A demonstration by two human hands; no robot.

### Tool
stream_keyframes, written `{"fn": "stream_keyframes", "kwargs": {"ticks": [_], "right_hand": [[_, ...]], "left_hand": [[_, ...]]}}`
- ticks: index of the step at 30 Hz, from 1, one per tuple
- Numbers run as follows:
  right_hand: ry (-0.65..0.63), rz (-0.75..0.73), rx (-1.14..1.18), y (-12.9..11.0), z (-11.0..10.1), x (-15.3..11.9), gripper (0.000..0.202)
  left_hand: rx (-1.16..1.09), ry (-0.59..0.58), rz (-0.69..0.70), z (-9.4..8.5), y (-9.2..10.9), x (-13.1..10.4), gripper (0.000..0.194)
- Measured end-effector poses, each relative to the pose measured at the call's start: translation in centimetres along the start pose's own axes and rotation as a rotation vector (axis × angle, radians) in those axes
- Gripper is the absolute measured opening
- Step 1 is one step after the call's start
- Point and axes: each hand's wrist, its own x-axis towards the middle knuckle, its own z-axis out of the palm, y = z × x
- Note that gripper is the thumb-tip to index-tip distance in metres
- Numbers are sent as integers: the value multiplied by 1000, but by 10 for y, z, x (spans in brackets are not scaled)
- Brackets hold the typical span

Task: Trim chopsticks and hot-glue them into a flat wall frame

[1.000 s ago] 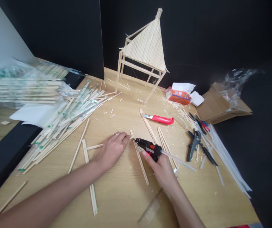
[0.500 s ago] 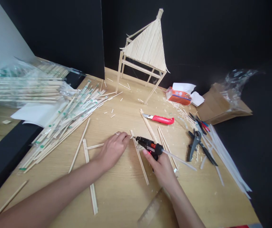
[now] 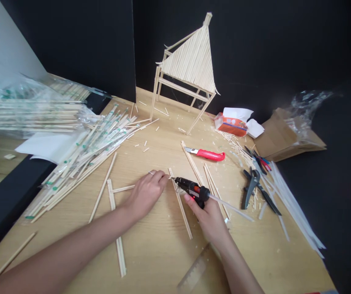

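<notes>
My right hand point(image 3: 210, 218) is closed around the handle of a black hot glue gun point(image 3: 190, 188). A clear glue stick point(image 3: 232, 207) sticks out of its back, and a small red light glows on it. My left hand point(image 3: 150, 190) is closed in a pinch near the nozzle, on a thin wooden chopstick point(image 3: 123, 188) whose middle the hand hides. Beneath the nozzle lies a pair of joined chopsticks point(image 3: 183, 212), touching or nearly touching the held tip; I cannot tell which. Left of my left arm, another joined pair point(image 3: 120, 257) passes beneath the forearm.
A chopstick model house point(image 3: 189, 61) stands at the back. Wrapped chopsticks point(image 3: 83, 151) pile up at left. Right of centre lie a red utility knife point(image 3: 209, 154), black cutters point(image 3: 251, 183), spare glue sticks point(image 3: 294, 204), a tissue pack point(image 3: 232, 122) and a paper bag point(image 3: 282, 134). A clear ruler point(image 3: 195, 269) lies in front.
Both hands, the glue gun and the chopsticks keep almost the same places. The whole view has shifted only very slightly.
</notes>
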Motion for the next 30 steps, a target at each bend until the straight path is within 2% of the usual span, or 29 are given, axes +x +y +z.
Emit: {"fn": "stream_keyframes", "kwargs": {"ticks": [12, 25, 30], "right_hand": [[44, 17, -117, -2, -2, -2, 41], [63, 1, -88, -6, -1, -1, 41], [62, -2, -89, -6, -1, -2, 40]], "left_hand": [[-1, -37, -7, -3, 1, 1, 36], [20, 5, 1, -2, 0, -1, 36], [14, -15, -5, -2, 1, 0, 35]]}}
